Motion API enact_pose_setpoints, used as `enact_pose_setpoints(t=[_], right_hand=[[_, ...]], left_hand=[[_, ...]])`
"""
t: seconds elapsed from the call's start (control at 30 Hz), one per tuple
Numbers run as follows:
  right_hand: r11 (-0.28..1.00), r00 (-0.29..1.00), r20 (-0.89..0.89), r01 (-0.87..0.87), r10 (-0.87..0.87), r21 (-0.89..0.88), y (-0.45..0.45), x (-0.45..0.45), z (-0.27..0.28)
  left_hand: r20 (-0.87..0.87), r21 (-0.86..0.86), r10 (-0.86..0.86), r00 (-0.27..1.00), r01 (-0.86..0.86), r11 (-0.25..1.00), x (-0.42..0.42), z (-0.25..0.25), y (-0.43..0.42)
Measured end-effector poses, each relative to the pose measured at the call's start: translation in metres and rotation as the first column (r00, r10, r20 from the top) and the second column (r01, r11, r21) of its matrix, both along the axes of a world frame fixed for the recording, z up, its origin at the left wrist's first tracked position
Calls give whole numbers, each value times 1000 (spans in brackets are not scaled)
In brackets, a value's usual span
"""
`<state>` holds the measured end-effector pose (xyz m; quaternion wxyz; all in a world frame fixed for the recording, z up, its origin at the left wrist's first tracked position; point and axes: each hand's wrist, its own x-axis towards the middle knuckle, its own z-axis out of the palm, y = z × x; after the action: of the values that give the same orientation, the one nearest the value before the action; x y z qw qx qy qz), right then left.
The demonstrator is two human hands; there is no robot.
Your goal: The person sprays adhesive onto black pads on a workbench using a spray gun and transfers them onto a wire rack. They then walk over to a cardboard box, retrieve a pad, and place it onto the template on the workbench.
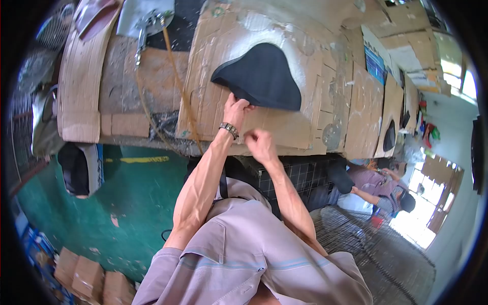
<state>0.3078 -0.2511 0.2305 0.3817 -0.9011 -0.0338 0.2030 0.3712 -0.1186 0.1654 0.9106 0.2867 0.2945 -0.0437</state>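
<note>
A black, smooth, curved panel [262, 76] with a rounded peak lies on the cardboard sheet [213, 114] in front of me. My left hand [236, 111], with a dark bracelet at its wrist, pinches the panel's near edge between thumb and fingers. Close to the sheet's front edge is my right hand [262, 146], apart from the panel. Its fingers are curled into a loose fist, and nothing shows sticking out of it. Pale, whitish overspray marks the cardboard around the panel's far side.
A metal spray gun [147, 28] with a brown hose [175, 76] lies at the back left. Black pieces [75, 168] are stacked left of the bench. Wire racks [371, 254] stand at right, near another person [381, 185]. Cardboard boxes [87, 278] sit lower left.
</note>
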Motion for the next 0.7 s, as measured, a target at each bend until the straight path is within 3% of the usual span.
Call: enact_pose_setpoints(t=[0.07, 0.13, 0.2, 0.3, 0.4, 0.43, 0.57, 0.6, 0.7], right_hand=[[960, 984, 115, -99, 133, -263, -7, -13, -6], [956, 981, 156, -66, 115, -286, -13, -9, -16], [849, 954, 255, 4, 154, -528, -10, 10, -12], [776, 982, 90, -74, 166, -627, -17, 20, -43], [784, 986, 92, -52, 139, -618, -22, 16, -61], [782, 990, 70, -53, 122, -620, -21, 16, -63], [822, 997, -11, -66, 72, -566, -24, 21, -51], [824, 998, -27, -69, 65, -562, -24, 20, -49], [856, 998, -48, -60, 42, -514, -28, 25, -44]], left_hand=[[50, -94, -19, 999, 24, 995, 11, 6, 0], [123, -120, -17, 992, 32, 992, 20, 22, -6], [159, -132, 19, 987, 2, 991, 26, 43, -13], [276, -88, 42, 960, -18, 996, 48, 70, -23], [497, -53, 2, 868, 28, 998, 78, 115, -23], [460, -66, -3, 888, 38, 997, 83, 146, -23], [656, -3, -74, 751, 101, 995, 87, 239, -17], [714, 20, -105, 692, 130, 991, 89, 243, -12], [719, 64, -106, 687, 86, 994, 77, 283, -21]])
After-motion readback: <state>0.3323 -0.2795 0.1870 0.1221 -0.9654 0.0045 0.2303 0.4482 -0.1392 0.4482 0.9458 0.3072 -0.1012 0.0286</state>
